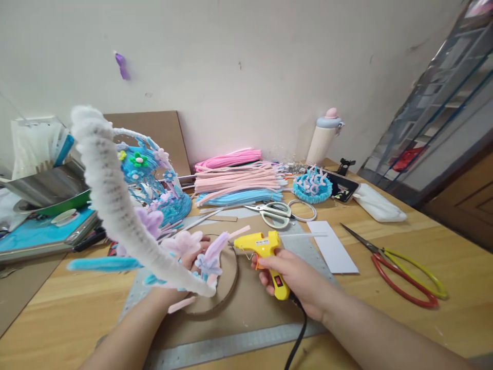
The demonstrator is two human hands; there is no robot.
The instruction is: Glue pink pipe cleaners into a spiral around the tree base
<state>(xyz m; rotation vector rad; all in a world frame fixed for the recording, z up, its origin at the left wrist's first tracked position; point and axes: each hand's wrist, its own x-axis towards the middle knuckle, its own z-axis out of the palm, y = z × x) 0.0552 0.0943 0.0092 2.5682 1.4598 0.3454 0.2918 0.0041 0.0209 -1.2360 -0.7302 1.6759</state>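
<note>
My right hand is wrapped around a yellow hot glue gun, with a finger at its orange trigger. A clear glue stick juts from its back. The gun's nozzle points left at a lilac pipe-cleaner flower. My left hand, partly hidden behind the fuzzy flowers, grips a white pipe-cleaner crescent near its lower end. A pink flower and a blue strand are by the crescent. Under the left hand is a round cardboard ring or disc.
Bundled pipe cleaners lie by the wall, near a finished-looking blue flower piece. White-handled scissors, red-and-yellow scissors, a white card and a bottle are on the table. A black cord trails from the gun.
</note>
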